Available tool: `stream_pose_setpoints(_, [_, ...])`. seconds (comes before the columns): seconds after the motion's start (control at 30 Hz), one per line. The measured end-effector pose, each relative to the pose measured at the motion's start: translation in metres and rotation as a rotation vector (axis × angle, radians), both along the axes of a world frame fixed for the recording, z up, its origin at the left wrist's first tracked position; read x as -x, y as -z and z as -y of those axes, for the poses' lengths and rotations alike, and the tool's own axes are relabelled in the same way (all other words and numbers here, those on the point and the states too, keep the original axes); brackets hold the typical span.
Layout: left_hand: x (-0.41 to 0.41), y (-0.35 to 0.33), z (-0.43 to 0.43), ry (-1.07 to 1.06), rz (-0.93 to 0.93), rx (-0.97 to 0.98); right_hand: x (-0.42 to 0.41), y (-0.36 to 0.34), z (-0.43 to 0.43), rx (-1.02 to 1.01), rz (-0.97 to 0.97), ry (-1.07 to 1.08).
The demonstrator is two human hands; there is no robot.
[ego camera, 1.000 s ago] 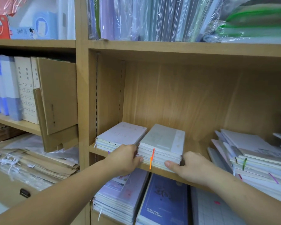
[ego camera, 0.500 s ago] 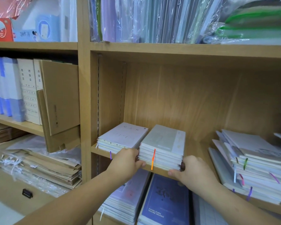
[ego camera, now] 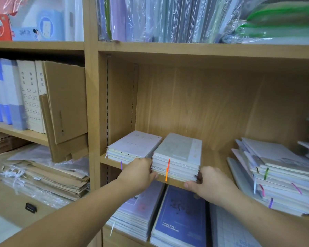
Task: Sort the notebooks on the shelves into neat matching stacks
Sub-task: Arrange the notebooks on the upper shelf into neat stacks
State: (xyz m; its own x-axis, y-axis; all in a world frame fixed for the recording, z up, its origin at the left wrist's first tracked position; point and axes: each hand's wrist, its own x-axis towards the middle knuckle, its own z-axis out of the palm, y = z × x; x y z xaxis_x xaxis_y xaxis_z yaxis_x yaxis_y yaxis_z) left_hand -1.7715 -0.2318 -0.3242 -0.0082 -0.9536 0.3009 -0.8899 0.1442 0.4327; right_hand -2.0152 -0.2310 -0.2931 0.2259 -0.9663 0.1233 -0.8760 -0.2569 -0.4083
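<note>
A neat stack of pale green-grey notebooks (ego camera: 178, 154) with red and orange ribbons sits on the middle shelf (ego camera: 212, 155). My left hand (ego camera: 139, 173) grips its front left corner, and my right hand (ego camera: 209, 184) grips its front right corner, thumb under the shelf edge. Touching it on the left lies a lower stack of white notebooks (ego camera: 134, 147). An untidy, fanned pile of mixed notebooks (ego camera: 282, 175) fills the right of the same shelf.
Bare shelf board lies between the green-grey stack and the messy pile. Below are more stacks, one topped by a dark blue notebook (ego camera: 180, 216). Plastic-wrapped folders (ego camera: 168, 18) stand above. Cardboard file boxes (ego camera: 64, 104) lean in the left bay.
Both hands have stayed on the green-grey stack. The right hand has closed in against its right corner, and the stack now sits squarer beside the white stack.
</note>
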Motion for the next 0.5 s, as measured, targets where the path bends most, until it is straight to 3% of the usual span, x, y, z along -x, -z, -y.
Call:
stream_pose_setpoints(0.27, [0.01, -0.037, -0.024, -0.055, 0.021, 0.231, 0.005, -0.049, -0.021, 0.067, -0.218, 0.003])
stream_pose_setpoints(0.4, [0.057, -0.055, -0.037, 0.102, -0.106, 0.299, 0.039, -0.073, -0.036, 0.172, -0.271, 0.0])
stream_pose_setpoints(0.5, [0.11, -0.06, -0.035, 0.246, -0.196, 0.24, 0.089, -0.092, -0.039, 0.26, -0.243, 0.043])
